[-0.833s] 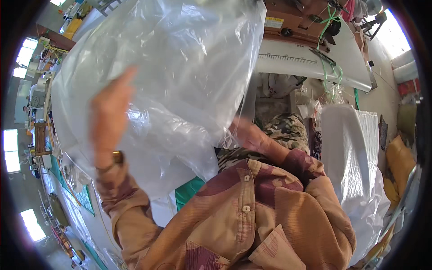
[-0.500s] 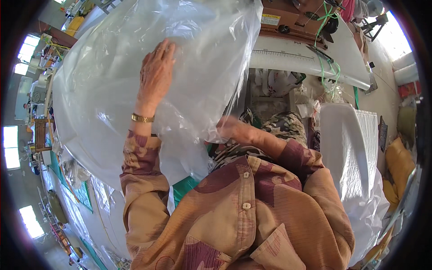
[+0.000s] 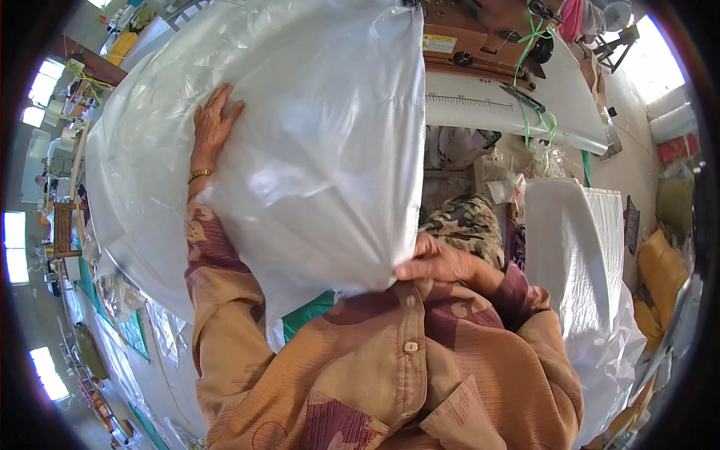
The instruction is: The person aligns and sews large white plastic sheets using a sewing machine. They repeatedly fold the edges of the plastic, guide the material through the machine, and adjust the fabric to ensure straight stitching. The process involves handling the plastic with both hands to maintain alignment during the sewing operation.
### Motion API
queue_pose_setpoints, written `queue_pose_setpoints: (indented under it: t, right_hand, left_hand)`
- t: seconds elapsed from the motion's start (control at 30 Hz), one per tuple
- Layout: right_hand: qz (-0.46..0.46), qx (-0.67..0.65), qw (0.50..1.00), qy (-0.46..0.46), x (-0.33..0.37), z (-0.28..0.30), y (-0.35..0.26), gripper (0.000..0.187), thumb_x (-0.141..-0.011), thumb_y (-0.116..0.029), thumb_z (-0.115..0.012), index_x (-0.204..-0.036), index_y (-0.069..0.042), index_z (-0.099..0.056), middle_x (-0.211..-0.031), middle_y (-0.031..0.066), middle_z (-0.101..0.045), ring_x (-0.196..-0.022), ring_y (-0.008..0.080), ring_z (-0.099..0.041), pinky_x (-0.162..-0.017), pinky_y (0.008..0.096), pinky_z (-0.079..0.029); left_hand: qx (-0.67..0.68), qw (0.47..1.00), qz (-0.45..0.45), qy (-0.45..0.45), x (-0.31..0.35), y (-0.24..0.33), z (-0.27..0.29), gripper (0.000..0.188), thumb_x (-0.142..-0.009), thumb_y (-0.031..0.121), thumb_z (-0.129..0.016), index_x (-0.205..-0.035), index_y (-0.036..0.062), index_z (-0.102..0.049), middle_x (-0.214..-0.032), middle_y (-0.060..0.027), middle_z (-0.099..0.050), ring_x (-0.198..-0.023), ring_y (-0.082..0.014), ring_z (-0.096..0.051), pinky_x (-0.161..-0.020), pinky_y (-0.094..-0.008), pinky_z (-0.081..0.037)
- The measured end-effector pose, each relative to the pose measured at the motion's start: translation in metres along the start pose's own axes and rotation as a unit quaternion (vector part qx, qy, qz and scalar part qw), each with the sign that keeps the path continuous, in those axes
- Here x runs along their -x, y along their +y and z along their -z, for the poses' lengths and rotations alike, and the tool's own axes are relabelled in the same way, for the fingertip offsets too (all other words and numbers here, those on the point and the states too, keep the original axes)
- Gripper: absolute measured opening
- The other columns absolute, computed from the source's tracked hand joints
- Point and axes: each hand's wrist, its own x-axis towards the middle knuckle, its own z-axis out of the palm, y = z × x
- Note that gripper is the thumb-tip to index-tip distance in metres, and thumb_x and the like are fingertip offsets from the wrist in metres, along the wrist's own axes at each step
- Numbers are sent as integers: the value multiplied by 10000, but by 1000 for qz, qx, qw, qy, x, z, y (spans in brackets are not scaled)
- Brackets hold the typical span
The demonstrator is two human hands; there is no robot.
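Observation:
A large sheet of whitish plastic (image 3: 330, 150), perhaps a woven sack with clear film, spreads over the left and middle of the work surface. Its straight right edge runs from the sewing machine (image 3: 480, 45) down toward my chest. My left hand (image 3: 215, 124) lies flat on the sheet with its fingers spread. At the near right corner my right hand (image 3: 439, 261) pinches the sheet between thumb and fingers. The machine's needle area is hidden at the top of the view.
A pair of thread snips (image 3: 523, 97) with green cord lies on the machine table (image 3: 480, 105), beside a printed ruler scale. At the right is a stack of folded white sheets (image 3: 562, 247). Yellow bundles (image 3: 660, 270) lie farther right.
The sheet has been pulled flatter and its right edge straightened. My left hand has slid left and slightly down; my right hand has moved right and toward me with the corner.

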Motion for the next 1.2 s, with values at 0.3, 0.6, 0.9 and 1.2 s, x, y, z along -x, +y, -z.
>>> queue_pose_setpoints:
  t: [0.3, 0.6, 0.9, 1.2]
  right_hand:
    - [24, -17, 992, 120, -17, 29, 31, 367, -970, -324, -627, -1175, -20, -623, -1046, 8, -660, -911, 96, -609, -790, 269, -498]
    - [37, 24, 989, 143, -28, 25, 41, 330, -998, -329, -586, -1129, -29, -632, -933, -2, -676, -812, 64, -603, -724, 258, -500]
    - [112, 0, 977, 181, -9, 24, 56, 319, -1020, -311, -556, -1063, -5, -638, -902, -24, -625, -798, 55, -527, -715, 229, -453]
    - [135, 0, 978, 160, -9, 21, 58, 295, -1023, -302, -554, -1011, -21, -644, -834, -53, -585, -730, 33, -465, -636, 221, -406]
  left_hand:
    - [-113, 988, -32, -103, 21, 29, 49, 417, -957, 363, -553, -1259, 79, -593, -1373, -105, -558, -1303, -290, -478, -1084, -502, -344]
    - [110, 971, -210, 19, 134, 265, 71, 283, -844, 227, -707, -1021, 14, -645, -986, -134, -651, -926, -304, -626, -850, -418, -467]
    - [125, 978, -154, 64, 170, 304, 59, 84, -867, 117, -620, -866, 61, -557, -799, -71, -559, -822, -275, -578, -767, -402, -432]
    - [10, 990, -98, 103, 169, 293, 23, 72, -867, 97, -587, -893, 47, -543, -865, -74, -559, -927, -277, -545, -812, -417, -411]
